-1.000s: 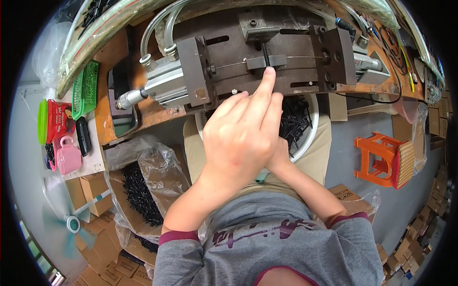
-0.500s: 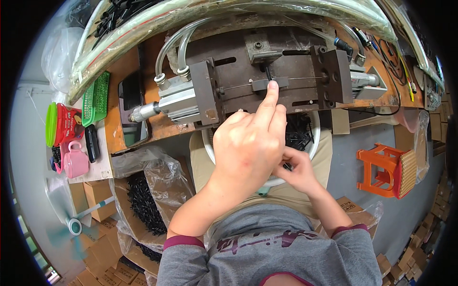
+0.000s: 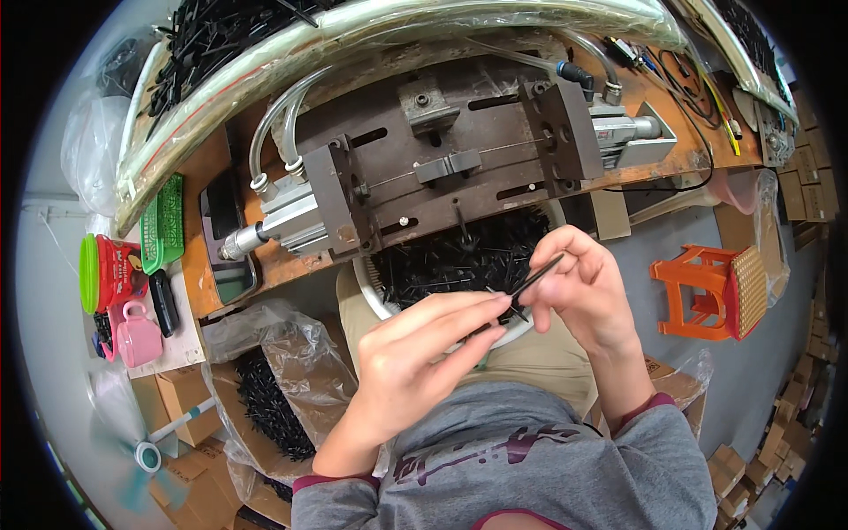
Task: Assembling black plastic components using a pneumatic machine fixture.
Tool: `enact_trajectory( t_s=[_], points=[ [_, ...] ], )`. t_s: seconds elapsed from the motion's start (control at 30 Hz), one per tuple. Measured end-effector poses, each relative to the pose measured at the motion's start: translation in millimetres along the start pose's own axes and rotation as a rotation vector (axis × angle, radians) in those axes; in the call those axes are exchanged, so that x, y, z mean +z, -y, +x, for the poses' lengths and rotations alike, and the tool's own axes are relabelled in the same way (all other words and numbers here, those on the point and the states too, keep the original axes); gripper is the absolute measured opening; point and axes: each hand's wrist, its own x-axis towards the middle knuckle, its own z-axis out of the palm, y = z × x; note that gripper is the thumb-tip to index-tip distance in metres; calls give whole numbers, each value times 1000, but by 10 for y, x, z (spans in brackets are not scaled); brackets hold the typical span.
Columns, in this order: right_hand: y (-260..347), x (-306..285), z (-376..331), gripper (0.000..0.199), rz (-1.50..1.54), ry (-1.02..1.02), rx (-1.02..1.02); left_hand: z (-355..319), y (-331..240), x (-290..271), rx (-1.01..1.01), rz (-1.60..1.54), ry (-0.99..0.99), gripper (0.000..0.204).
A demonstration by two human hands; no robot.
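Right hand (image 3: pixel 590 296) has a thin black rod (image 3: pixel 541 275) pinched between thumb and fingertips, rod tilted, free tip toward 1-2 o'clock. Left hand (image 3: pixel 415 358) sits at the right hand's 8, fingers fairly straight, fingertips meeting the rod's lower end. Can't tell if left is gripping or only touching.

White basket (image 3: pixel 369 293) full of loose black rods (image 3: pixel 424 274) lies just past the hands, 11 o'clock. Beyond it, same bearing: dark metal plate (image 3: pixel 495 132) with a small grey block (image 3: pixel 448 166) mid-plate, neither hand on it. Silver cylinders flank the plate, left one (image 3: pixel 296 216) at the block's 8, right one (image 3: pixel 627 132) at its 3.

From the hands: plastic-lined carton (image 3: pixel 309 371) of black parts at 8, pink cup (image 3: pixel 139 336) at 9, green basket (image 3: pixel 162 225) between 9 and 10, orange stool (image 3: pixel 698 296) at 3.
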Motion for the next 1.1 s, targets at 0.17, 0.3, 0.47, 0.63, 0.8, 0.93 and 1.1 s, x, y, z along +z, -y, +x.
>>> enact_trajectory(
  t_s=[0.17, 0.3, 0.47, 0.63, 0.8, 0.93, 1.1],
  points=[
    [-55, -57, 47, 17, 1, 0, 12, -74, -75, 17, 76, -19, 34, 37],
    [-60, -53, 84, 18, -17, 44, 100, -161, -58, 67, 122, -64, 102, 38],
    [-65, -53, 62, 18, -138, 8, 40, -226, -21, 129, 211, 74, 93, 36],
    [-37, -122, 126, 16, -253, -229, -320, -269, -58, 118, 260, 16, 77, 35],
    [-100, 158, -1, 22, -274, -66, -126, -299, -38, 165, 233, 21, -17, 33],
    [-154, 174, 11, 21, -214, -44, -138, -293, -23, 167, 242, 52, -13, 34],
    [-150, 165, 2, 21, -182, -50, -148, -313, -10, 179, 242, 45, -18, 35]
  ],
)
